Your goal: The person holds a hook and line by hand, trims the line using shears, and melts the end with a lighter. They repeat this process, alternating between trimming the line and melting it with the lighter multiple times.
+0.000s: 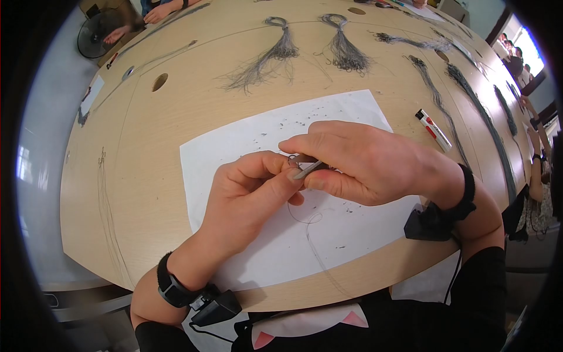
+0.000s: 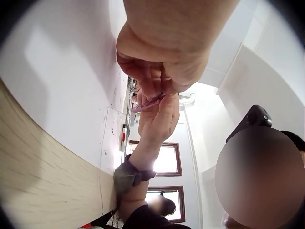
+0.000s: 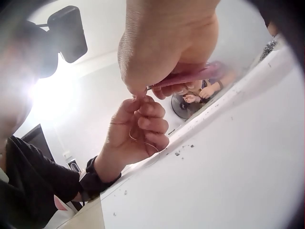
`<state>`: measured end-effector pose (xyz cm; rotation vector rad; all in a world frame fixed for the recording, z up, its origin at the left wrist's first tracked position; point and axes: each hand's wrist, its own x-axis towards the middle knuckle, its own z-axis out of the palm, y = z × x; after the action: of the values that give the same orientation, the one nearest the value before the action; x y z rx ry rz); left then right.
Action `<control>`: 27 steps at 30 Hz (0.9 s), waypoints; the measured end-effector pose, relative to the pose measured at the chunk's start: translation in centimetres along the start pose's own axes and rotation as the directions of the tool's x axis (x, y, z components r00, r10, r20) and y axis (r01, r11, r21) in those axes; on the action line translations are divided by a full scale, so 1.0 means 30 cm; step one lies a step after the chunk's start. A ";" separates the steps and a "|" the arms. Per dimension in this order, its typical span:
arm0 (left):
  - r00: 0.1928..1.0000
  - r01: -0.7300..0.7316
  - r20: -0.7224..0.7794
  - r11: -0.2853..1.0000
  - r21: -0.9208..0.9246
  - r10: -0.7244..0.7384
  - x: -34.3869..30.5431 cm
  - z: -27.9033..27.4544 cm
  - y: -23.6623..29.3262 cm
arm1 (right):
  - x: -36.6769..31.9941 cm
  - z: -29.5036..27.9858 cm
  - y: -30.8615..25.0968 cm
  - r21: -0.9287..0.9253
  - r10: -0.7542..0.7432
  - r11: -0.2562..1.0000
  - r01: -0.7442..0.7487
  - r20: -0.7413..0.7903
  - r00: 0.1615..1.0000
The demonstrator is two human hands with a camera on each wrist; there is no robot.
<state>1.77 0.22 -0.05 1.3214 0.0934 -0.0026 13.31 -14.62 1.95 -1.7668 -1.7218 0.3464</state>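
Note:
Over a white paper sheet [image 1: 258, 264], both hands meet fingertip to fingertip. My left hand [image 1: 246, 190] pinches the end of a thin line [image 1: 309, 226], which loops down across the paper; a small dark curved piece [image 1: 291, 158] shows at the fingertips. The right hand [image 1: 375, 164] grips a pink-handled metal tool [image 3: 188, 75], its handle lying inside the palm. Its grey metal end [image 1: 308, 170] reaches the left thumb and finger. Fingers hide most of the tool, so I cannot tell its exact kind.
Dark specks [image 1: 284, 124] dot the paper. Two looped line bundles [image 1: 346, 53] lie beyond it. A red-and-white marker [image 1: 434, 130] and more line bundles [image 1: 481, 111] lie to the right. Loose lines [image 1: 105, 205] are at left. Other people's hands [image 1: 161, 12] show at the far edge.

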 end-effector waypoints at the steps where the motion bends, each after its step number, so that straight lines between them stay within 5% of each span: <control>1: 1.000 0.000 0.000 1.000 0.000 0.000 0.001 0.000 0.000 | 0.000 0.004 0.003 0.005 0.006 1.000 -0.006 0.002 1.000; 5: 1.000 -0.002 -0.014 1.000 -0.005 0.002 0.003 -0.002 -0.001 | -0.003 0.020 0.021 -0.042 -0.071 0.997 0.069 -0.048 0.996; 8: 1.000 0.001 -0.025 1.000 0.006 -0.001 0.001 0.001 0.001 | 0.001 0.006 0.006 -0.074 0.052 0.996 -0.059 -0.093 0.994; 10: 0.999 -0.001 -0.032 1.000 0.030 0.002 0.000 0.001 0.002 | 0.003 0.009 0.010 0.103 0.027 0.995 0.008 -0.333 0.943; 13: 0.999 0.003 -0.039 1.000 -0.013 -0.004 0.001 -0.001 -0.002 | -0.001 -0.006 -0.040 0.297 0.208 0.946 -0.133 -0.238 0.949; 19: 0.998 -0.047 -0.050 0.999 0.023 0.048 -0.002 0.005 -0.006 | -0.006 0.007 -0.040 0.432 0.346 0.868 -0.246 -0.169 0.923; 23: 0.998 -0.039 -0.053 0.999 0.005 0.039 -0.001 0.005 -0.006 | -0.002 0.007 -0.036 0.479 0.366 0.851 -0.215 -0.247 0.897; 27: 0.998 -0.047 -0.041 0.998 0.041 0.049 -0.002 0.005 -0.005 | -0.003 0.012 -0.034 0.392 0.332 0.885 -0.253 -0.148 0.932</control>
<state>1.73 0.03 -0.16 1.3641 0.0979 0.0648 12.27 -14.66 2.27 -1.7108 -1.1496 0.5520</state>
